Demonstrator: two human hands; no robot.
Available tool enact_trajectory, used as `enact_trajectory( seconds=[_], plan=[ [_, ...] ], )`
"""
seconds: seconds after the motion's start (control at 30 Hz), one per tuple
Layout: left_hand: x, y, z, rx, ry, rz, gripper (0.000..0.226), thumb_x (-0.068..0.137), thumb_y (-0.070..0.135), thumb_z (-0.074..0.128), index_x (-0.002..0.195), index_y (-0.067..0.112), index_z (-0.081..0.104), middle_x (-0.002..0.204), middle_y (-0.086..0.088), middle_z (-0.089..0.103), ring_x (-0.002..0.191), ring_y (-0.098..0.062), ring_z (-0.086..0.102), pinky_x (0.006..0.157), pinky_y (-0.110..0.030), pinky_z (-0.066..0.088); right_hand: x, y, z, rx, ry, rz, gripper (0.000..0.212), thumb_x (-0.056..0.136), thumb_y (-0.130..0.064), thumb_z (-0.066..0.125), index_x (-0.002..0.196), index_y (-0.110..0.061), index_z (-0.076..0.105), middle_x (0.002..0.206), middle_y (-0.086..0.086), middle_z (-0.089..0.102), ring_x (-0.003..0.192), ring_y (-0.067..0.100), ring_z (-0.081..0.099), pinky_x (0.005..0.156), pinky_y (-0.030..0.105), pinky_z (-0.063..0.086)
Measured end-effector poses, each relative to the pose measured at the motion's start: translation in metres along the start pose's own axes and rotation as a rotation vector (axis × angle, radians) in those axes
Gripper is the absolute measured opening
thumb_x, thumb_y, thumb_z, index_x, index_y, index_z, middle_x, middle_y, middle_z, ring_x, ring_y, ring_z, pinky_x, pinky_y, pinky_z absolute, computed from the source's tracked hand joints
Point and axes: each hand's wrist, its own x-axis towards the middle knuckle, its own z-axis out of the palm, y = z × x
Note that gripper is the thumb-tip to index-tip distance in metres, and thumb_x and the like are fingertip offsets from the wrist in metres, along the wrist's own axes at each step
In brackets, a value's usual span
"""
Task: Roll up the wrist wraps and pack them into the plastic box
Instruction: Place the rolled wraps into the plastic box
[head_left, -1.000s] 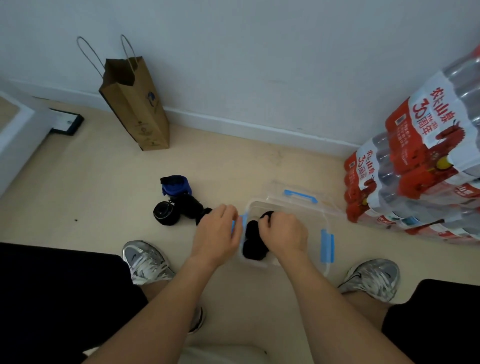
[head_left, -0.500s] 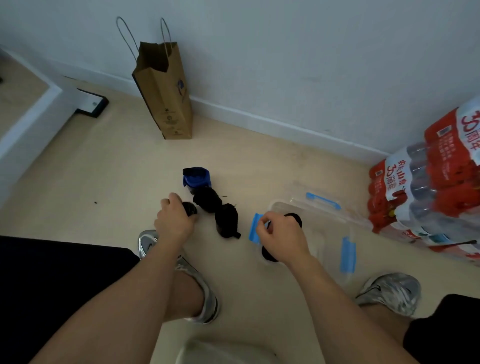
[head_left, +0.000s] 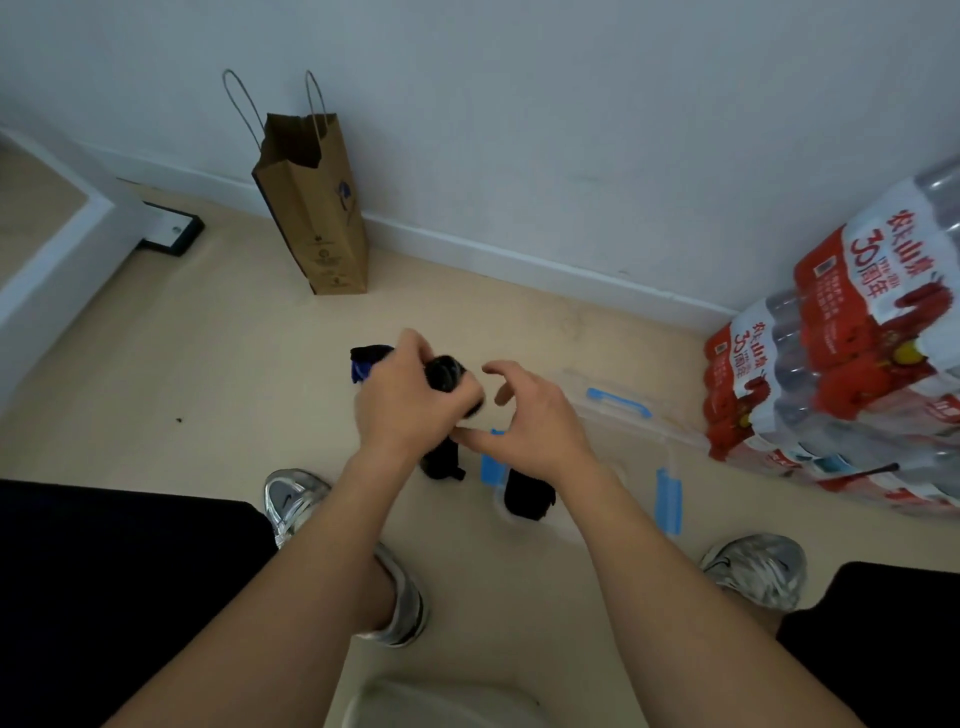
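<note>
Brown paper bag (head_left: 317, 218) against wall (head_left: 519, 104), water packs (head_left: 852, 364) at right, beige floor (head_left: 208, 364), left hand (head_left: 402, 405) gripping rolled wrap (head_left: 445, 375), right hand (head_left: 530, 421) spread.

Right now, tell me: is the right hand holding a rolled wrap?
No, the left hand grips the black roll; the right hand is open beside it.

A brown paper bag (head_left: 317, 218) with twin cord handles stands upright on a beige floor (head_left: 208, 364), its back close to a white baseboard (head_left: 519, 262) below a pale wall (head_left: 571, 104). At far right, shrink-wrapped packs of bottled water (head_left: 857, 364) in red-and-white film are stacked against the same wall. A flat white panel with a black frame (head_left: 169, 234) lies beside a white ledge (head_left: 47, 260) at left. A dark speck (head_left: 179, 419) marks the floor. Two silver-grey sneakers (head_left: 291, 499) (head_left: 753, 569) stand well apart in the foreground.
</note>
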Motion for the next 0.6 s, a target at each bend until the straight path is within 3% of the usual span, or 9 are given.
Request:
enact_trajectory(
  seconds=[0.1,0.2,0.27,0.33,0.47,0.6],
  plan=[
    [-0.024,0.02,0.018,-0.06,-0.179,0.064,0.046,0.069,0.067,0.072,0.09,0.034,0.047,0.069,0.01,0.065,0.062,-0.008,0.063,0.052,-0.033,0.049,-0.013,0.006,-0.011,-0.182,-0.014,-0.109,0.071,0.069,-0.068,0.066,0.132,-0.039,0.047,0.107,-0.005,0.072,0.093,0.028,0.071,0.071,0.042,0.057],
    [-0.041,0.02,0.038,-0.115,-0.38,0.107,0.048,0.078,0.072,0.075,0.101,0.033,0.06,0.08,0.011,0.072,0.073,-0.009,0.07,0.066,-0.035,0.058,-0.039,0.032,-0.019,-0.185,-0.02,0.004,0.059,0.074,-0.063,0.061,0.122,-0.031,0.046,0.101,0.002,0.075,0.089,0.038,0.072,0.067,0.045,0.056],
    [-0.048,0.013,0.049,0.023,-0.566,0.188,0.055,0.087,0.073,0.071,0.118,0.027,0.066,0.106,0.008,0.073,0.094,-0.015,0.071,0.083,-0.038,0.058,-0.061,0.055,-0.024,-0.139,-0.041,0.134,0.059,0.073,-0.065,0.061,0.119,-0.031,0.045,0.099,0.003,0.075,0.09,0.037,0.071,0.068,0.044,0.056],
    [-0.058,0.006,0.06,0.218,-0.723,0.271,0.074,0.087,0.069,0.075,0.141,0.022,0.058,0.135,-0.001,0.057,0.112,-0.024,0.067,0.096,-0.042,0.057,-0.081,0.076,-0.028,-0.084,-0.06,0.246,0.061,0.069,-0.066,0.064,0.117,-0.031,0.049,0.1,0.003,0.075,0.094,0.034,0.071,0.072,0.043,0.057],
    [-0.076,-0.004,0.078,0.349,-0.786,0.303,0.102,0.076,0.054,0.092,0.155,0.024,0.035,0.155,-0.006,0.028,0.114,-0.033,0.066,0.091,-0.047,0.06,-0.1,0.112,-0.022,-0.025,-0.148,0.432,0.049,0.08,-0.049,0.077,0.119,-0.025,0.058,0.109,0.007,0.072,0.104,0.032,0.069,0.085,0.044,0.059],
    [-0.08,-0.01,0.086,0.397,-0.759,0.29,0.116,0.071,0.049,0.097,0.162,0.033,0.027,0.157,0.0,0.032,0.122,-0.029,0.064,0.091,-0.049,0.061,-0.096,0.126,-0.005,0.085,-0.22,0.515,0.045,0.086,-0.04,0.081,0.124,-0.019,0.069,0.118,0.009,0.074,0.111,0.029,0.069,0.086,0.031,0.053]
  ],
)
